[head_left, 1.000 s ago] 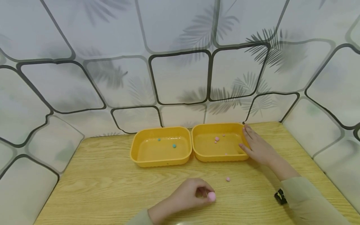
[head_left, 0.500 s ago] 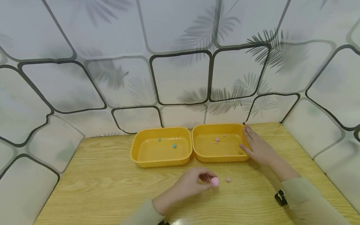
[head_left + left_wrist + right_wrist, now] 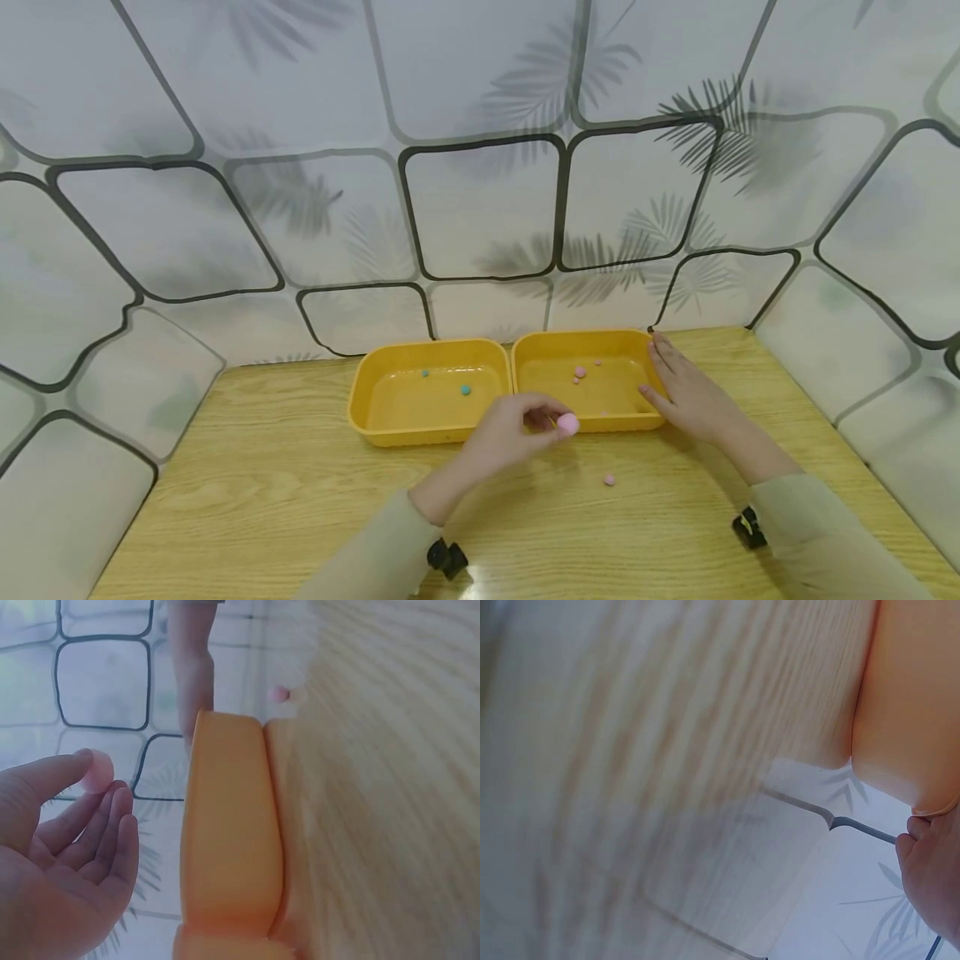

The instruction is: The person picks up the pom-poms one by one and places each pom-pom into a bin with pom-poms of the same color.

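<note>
Between thumb and fingertips my left hand [image 3: 504, 437] pinches a pink ball [image 3: 568, 424], held above the front rim of the right yellow tray [image 3: 543, 400]. The left wrist view shows this ball [image 3: 99, 774] raised clear of the tray's outer wall [image 3: 232, 825]. My right hand [image 3: 693, 402] rests on the right end of that tray, its fingers fairly straight along the rim. Several smaller pink balls [image 3: 580, 372] lie inside the right tray. Another small pink ball [image 3: 609, 480] is on the table in front of it. In the right wrist view only part of the hand [image 3: 934, 874] shows, by the tray.
A second yellow tray [image 3: 412, 412] stands close at the left, with small teal balls [image 3: 466, 390] in it. Both trays sit near the back of the wood-grain table [image 3: 300, 500]. Patterned white walls [image 3: 480, 208] rise behind and at the sides.
My left hand has carried the pink ball away from the table's front, up to the right tray's front rim. My right hand has stayed in place on the tray.
</note>
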The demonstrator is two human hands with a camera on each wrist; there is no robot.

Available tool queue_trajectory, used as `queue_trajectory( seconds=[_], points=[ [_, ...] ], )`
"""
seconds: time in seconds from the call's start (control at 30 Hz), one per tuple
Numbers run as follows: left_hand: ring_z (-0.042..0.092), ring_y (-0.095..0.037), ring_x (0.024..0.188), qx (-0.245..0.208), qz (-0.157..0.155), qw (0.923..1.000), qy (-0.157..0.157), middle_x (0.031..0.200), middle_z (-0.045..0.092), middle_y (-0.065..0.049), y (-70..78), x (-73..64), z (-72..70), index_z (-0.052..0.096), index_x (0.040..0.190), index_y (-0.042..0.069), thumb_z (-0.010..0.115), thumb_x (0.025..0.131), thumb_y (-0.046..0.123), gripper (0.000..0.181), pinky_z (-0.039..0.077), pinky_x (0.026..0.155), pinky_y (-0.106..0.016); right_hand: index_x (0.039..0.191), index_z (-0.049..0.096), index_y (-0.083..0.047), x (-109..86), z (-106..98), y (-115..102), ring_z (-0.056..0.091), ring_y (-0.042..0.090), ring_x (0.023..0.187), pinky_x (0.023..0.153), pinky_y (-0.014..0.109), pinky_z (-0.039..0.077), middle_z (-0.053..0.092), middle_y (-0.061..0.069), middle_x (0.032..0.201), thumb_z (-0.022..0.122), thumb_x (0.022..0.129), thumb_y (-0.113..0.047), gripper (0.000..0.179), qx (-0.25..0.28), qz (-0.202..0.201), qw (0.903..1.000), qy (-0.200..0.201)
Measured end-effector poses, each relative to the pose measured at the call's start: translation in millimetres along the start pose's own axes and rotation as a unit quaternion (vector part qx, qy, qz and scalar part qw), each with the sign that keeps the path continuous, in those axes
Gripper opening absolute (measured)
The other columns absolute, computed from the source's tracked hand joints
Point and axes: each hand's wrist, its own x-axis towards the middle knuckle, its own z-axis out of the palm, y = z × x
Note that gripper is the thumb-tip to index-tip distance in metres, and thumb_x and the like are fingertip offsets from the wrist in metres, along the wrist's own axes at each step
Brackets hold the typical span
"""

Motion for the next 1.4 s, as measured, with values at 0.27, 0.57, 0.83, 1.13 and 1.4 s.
queue_trajectory(
  seconds=[0.27, 0.57, 0.83, 1.13, 1.4],
  points=[
    [0.069, -0.011, 0.087, 0.019, 0.001, 0.9996, 0.021, 0.105, 0.08, -0.011, -1.1, 19.3, -13.0, 0.079, 0.118, 0.006, 0.079, 0.098, 0.016, 0.023, 0.056, 0.078, -0.017, 0.163, 0.013, 0.016, -0.4, -0.6, -0.5, 0.011, 0.052, 0.162, 0.131, 0.065, 0.018, 0.006, 0.036, 0.173, 0.048, 0.113, -0.042, 0.084, 0.009, -0.001, 1.0, 0.0],
    [0.072, -0.02, 0.092, 0.031, -0.014, 0.9985, 0.042, 0.109, 0.079, -0.012, -8.3, 42.1, -21.0, 0.078, 0.121, 0.005, 0.078, 0.099, 0.018, 0.025, 0.059, 0.08, -0.021, 0.163, 0.012, 0.015, -0.3, 0.2, 0.4, 0.01, 0.052, 0.162, 0.131, 0.065, 0.017, 0.004, 0.034, 0.174, 0.047, 0.113, -0.043, 0.085, 0.01, -0.001, 0.9999, 0.001],
    [0.073, -0.025, 0.097, 0.05, -0.04, 0.9964, 0.055, 0.113, 0.08, -0.013, -15.1, 59.7, -20.6, 0.078, 0.121, 0.004, 0.078, 0.099, 0.018, 0.026, 0.06, 0.083, -0.024, 0.163, 0.015, 0.016, -0.4, 0.0, -0.6, 0.013, 0.053, 0.161, 0.13, 0.065, 0.019, 0.007, 0.035, 0.173, 0.049, 0.113, -0.043, 0.084, 0.008, -0.005, 0.9999, 0.008],
    [0.07, -0.024, 0.096, 0.032, -0.061, 0.9958, 0.06, 0.115, 0.079, -0.014, -23.5, 72.2, -20.4, 0.078, 0.119, 0.004, 0.079, 0.097, 0.013, 0.024, 0.058, 0.083, -0.025, 0.162, 0.017, 0.017, 0.1, 2.2, 1.6, 0.015, 0.053, 0.161, 0.13, 0.065, 0.02, 0.01, 0.036, 0.173, 0.05, 0.112, -0.043, 0.084, 0.007, -0.012, 0.9997, 0.02],
    [0.07, -0.022, 0.094, 0.04, -0.08, 0.9934, 0.071, 0.113, 0.079, -0.012, -33.3, 81.6, -15.7, 0.08, 0.118, 0.006, 0.081, 0.096, 0.012, 0.023, 0.057, 0.08, -0.025, 0.161, 0.018, 0.017, -0.1, 1.9, 1.4, 0.016, 0.053, 0.16, 0.129, 0.065, 0.022, 0.011, 0.037, 0.172, 0.05, 0.113, -0.042, 0.083, 0.001, -0.011, 0.9997, 0.02]
  ],
)
